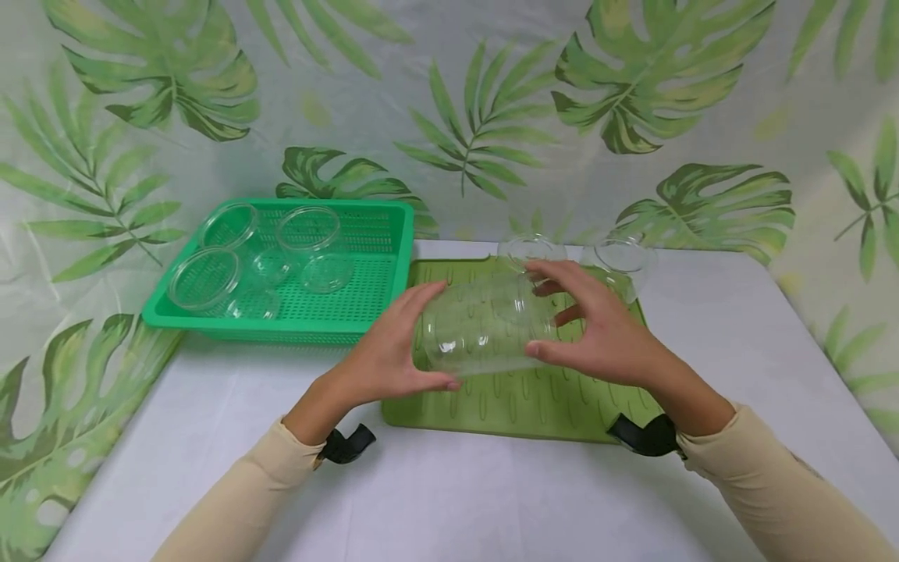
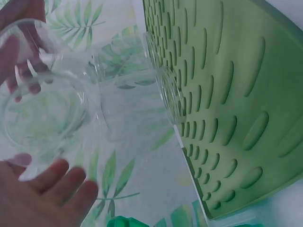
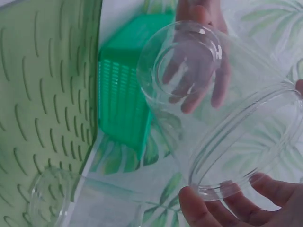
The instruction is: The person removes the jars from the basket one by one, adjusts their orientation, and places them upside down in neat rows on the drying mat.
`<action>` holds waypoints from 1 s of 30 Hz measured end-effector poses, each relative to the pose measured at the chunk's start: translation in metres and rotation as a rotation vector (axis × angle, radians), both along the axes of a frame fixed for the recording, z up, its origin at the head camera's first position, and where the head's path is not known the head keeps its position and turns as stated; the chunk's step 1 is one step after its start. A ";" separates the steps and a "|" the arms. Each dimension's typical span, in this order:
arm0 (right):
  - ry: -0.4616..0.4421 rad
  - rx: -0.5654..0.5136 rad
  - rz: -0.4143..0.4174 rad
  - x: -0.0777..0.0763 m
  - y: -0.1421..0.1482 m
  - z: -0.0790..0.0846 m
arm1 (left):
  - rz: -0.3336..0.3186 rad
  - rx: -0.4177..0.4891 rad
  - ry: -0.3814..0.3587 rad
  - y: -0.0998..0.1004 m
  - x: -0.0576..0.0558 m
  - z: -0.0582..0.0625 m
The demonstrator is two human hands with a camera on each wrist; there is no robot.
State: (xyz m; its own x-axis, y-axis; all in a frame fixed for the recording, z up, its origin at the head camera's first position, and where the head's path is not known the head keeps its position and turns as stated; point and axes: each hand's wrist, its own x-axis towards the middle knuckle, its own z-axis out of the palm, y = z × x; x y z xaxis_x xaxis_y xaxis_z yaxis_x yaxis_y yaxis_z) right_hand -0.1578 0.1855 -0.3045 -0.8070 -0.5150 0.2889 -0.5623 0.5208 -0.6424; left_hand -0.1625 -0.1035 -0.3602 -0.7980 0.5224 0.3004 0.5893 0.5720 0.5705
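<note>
A clear plastic jar (image 1: 485,324) is held sideways in the air above a green ridged mat (image 1: 485,410). My left hand (image 1: 389,343) holds its left end, thumb below and fingers above. Around the right end are the fingers and thumb of my right hand (image 1: 600,324). In the right wrist view, the jar's wide rim (image 3: 246,142) lies against my right fingertips (image 3: 194,203). Its round base (image 3: 189,61) faces my left hand, whose fingers show through the plastic. Only part of the left hand (image 2: 52,194) shows in the left wrist view.
A green slatted basket (image 1: 351,308) at the left holds three clear jars, one with its rim (image 1: 204,279) at the front. Two more clear jars (image 1: 532,248) (image 1: 618,256) stand at the mat's back edge. A leaf-print cloth (image 1: 477,117) hangs behind the white table (image 1: 485,499).
</note>
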 end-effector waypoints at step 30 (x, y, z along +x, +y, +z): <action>-0.105 -0.006 0.104 0.012 0.019 -0.013 | -0.206 0.129 -0.038 -0.011 0.009 0.009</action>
State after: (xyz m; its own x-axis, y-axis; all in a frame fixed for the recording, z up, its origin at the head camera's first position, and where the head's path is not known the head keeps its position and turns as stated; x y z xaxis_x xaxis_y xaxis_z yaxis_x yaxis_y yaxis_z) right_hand -0.1462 0.2041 -0.3172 -0.7751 -0.5963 0.2091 -0.5429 0.4592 -0.7031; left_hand -0.1534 -0.1147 -0.3510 -0.6910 0.6341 0.3471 0.6623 0.3631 0.6554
